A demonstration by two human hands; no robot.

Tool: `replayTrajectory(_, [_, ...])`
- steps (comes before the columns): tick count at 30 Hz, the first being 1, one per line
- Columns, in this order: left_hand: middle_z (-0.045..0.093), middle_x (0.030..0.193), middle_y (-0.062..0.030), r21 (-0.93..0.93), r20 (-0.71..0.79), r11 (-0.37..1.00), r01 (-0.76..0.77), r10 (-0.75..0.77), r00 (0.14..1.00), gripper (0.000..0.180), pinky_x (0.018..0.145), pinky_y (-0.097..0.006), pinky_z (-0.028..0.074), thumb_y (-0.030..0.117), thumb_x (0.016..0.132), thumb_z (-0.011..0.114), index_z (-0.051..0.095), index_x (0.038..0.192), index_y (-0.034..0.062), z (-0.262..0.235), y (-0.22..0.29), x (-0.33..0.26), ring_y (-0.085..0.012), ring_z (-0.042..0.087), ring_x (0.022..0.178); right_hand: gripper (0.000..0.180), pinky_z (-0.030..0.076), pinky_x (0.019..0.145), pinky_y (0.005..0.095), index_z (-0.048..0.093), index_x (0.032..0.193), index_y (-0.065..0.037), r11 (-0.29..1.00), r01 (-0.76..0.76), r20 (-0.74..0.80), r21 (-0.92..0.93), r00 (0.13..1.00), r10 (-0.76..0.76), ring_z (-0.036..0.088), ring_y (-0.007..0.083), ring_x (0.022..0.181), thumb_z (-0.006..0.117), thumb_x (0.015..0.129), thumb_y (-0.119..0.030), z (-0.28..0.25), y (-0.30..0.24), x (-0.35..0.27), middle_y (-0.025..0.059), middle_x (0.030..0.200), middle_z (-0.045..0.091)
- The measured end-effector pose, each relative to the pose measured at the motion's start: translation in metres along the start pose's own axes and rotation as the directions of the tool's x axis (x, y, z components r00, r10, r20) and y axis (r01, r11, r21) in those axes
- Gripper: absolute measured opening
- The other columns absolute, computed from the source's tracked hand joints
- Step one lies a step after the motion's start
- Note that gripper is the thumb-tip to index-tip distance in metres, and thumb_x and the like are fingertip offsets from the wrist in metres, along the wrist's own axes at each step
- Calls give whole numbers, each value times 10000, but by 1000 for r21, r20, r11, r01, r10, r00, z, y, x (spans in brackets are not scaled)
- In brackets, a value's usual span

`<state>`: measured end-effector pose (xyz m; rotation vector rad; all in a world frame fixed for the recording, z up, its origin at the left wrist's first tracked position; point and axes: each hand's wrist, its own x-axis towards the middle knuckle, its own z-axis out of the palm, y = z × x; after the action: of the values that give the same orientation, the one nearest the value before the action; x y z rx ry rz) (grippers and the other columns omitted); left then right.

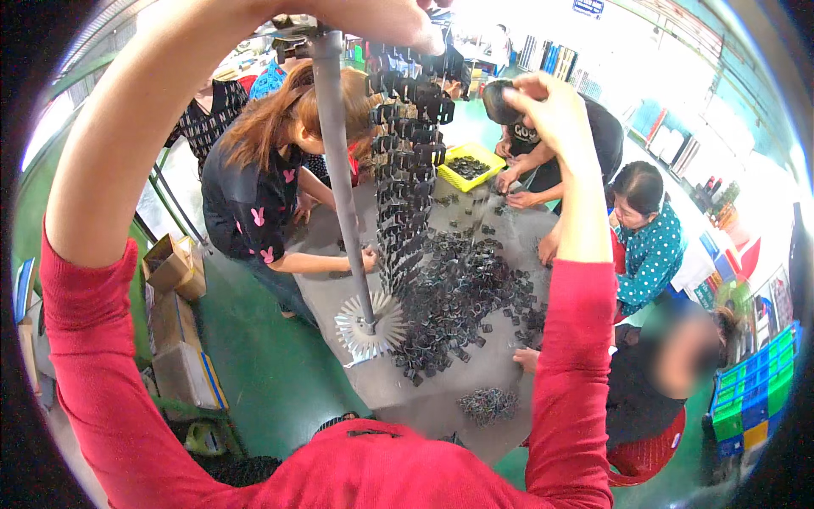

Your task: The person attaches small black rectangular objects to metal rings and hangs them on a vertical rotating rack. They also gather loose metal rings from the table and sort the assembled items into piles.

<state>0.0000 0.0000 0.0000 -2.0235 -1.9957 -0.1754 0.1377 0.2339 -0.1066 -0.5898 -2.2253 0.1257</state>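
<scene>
The left hand is raised at the top edge of the view, its fingers wrapped over the upper end of a long grey metal rod. The rod's long axis runs nearly upright, leaning a little so that its lower end lies further right; that end points down onto the grey worktable, where it meets a white ribbed fan-shaped disc. Just right of the rod hangs a column of small black square frame pieces, strung one above another along the same near-upright line, from beside the left hand down to the table.

The right hand is lifted well right of the rod, fingers curled and pinching a small dark rounded piece at its fingertips. Both forearms wear red sleeves.

A heap of loose black square pieces covers the middle of the table, and a small pile of dark rings lies at its near edge. A yellow rectangular plastic basket with black parts in it stands at the far end. Other people sit and stand around the table with their hands in the parts.

On the green floor at the left, brown cardboard boxes are stacked, the top one open. At the far right stand green and blue plastic crates, one panel yellow. A small blue rectangular sign hangs high at the back
</scene>
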Motion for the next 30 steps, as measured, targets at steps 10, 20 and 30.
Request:
replayTrajectory(10, [630,702,-223,49,25,987,-151,150,988,263,587,-387,505,13,612,525,647,842,-22,-2,-17,24,-330,637,657,184,417,508,226,684,947,-113,966,192,-537,175,841,-70,530,64,532,681,771,-164,63,-94,0,27,665,627])
replayTrajectory(20, [643,808,-240,50,39,989,-137,135,990,431,592,-335,515,-50,650,472,605,1060,-65,-1,-20,15,-257,628,666,225,332,459,164,641,1036,5,306,-55,-30,951,963,267,445,39,487,645,852,-124,49,-33,-4,-1,679,609])
replayTrajectory(30, [625,806,-188,51,219,997,59,-69,973,443,638,-349,533,130,782,507,497,1136,-136,-26,5,4,-239,616,717,266,426,488,202,629,1012,-19,945,-207,-102,254,966,239,534,65,522,697,788,-145,43,32,-10,35,742,639])
